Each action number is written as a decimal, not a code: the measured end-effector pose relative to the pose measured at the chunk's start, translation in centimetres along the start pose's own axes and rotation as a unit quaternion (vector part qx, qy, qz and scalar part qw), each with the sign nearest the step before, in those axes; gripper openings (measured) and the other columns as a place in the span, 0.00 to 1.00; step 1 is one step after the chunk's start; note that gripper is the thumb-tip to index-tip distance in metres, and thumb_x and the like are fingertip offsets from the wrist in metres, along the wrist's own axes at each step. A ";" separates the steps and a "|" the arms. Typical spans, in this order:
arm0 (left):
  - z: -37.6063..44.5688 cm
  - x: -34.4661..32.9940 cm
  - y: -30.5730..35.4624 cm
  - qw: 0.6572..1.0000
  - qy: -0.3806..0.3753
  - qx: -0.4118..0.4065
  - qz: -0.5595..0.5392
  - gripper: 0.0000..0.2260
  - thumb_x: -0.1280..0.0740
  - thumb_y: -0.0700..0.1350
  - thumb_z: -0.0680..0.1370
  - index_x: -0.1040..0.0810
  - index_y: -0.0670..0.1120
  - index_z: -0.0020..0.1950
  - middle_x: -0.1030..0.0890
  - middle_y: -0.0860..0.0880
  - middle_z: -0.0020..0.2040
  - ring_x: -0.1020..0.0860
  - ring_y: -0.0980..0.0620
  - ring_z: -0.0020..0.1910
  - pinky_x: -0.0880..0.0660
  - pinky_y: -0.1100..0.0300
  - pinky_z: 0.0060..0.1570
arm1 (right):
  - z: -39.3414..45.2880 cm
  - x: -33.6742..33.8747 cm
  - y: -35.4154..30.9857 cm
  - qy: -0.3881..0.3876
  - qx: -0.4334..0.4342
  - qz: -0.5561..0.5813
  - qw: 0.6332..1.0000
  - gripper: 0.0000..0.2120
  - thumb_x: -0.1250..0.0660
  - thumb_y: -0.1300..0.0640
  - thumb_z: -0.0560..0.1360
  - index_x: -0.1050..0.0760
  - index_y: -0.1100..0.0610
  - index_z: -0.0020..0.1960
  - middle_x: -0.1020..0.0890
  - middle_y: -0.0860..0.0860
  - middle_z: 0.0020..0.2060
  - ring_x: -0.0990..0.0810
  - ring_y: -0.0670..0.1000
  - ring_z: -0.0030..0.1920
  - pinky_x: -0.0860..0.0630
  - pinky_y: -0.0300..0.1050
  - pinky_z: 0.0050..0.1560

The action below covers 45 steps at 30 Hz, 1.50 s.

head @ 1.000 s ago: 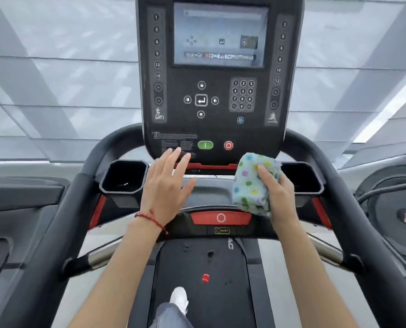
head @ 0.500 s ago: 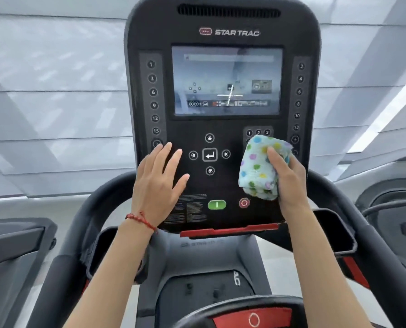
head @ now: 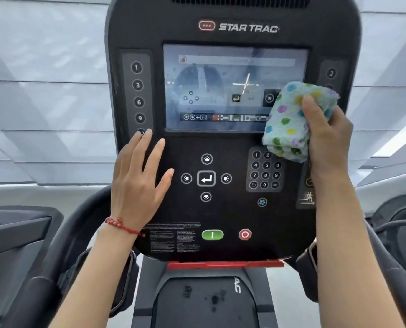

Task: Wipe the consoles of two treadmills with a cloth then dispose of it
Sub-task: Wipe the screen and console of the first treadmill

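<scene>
Two hands raised at console [head: 232,209]. Right hand [head: 327,138]: clenched around folded dotted cloth [head: 294,121], pressed against lower right corner of screen [head: 221,88], above keypad [head: 265,170]. Left hand [head: 135,183]: fingers spread, holding nothing, flat on lower left of panel.

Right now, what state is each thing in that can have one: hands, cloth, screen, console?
Left hand: open, fingers spread, empty, over the console's left side.
Right hand: closed on the cloth.
Cloth: bunched, held at the screen's lower right corner, overlapping the keypad's top.
Screen: lit, smudged, reflections on it.
Console: upright, wiping under way.
</scene>
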<state>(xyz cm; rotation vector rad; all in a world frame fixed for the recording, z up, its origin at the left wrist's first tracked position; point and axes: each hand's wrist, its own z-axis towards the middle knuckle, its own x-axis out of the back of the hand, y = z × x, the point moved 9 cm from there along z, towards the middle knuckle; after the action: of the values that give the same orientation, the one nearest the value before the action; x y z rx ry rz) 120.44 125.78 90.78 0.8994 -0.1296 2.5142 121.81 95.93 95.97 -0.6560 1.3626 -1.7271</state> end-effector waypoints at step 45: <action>-0.3 -0.8 0.0 1.000 -0.003 -0.015 -0.008 0.19 0.40 0.48 0.80 0.29 0.38 0.67 0.32 0.36 0.69 0.36 0.39 0.70 0.37 0.42 0.67 | -3.4 -18.3 -6.6 0.117 0.347 -0.362 0.857 0.23 0.43 0.42 0.73 0.29 0.62 0.36 0.24 0.54 0.27 0.26 0.53 0.22 0.33 0.40 0.18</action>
<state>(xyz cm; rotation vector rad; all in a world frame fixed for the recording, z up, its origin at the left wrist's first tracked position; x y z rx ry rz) 120.81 125.59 90.05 0.8930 -0.1599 2.4884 126.86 113.77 102.93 -0.5713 0.5218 -2.7734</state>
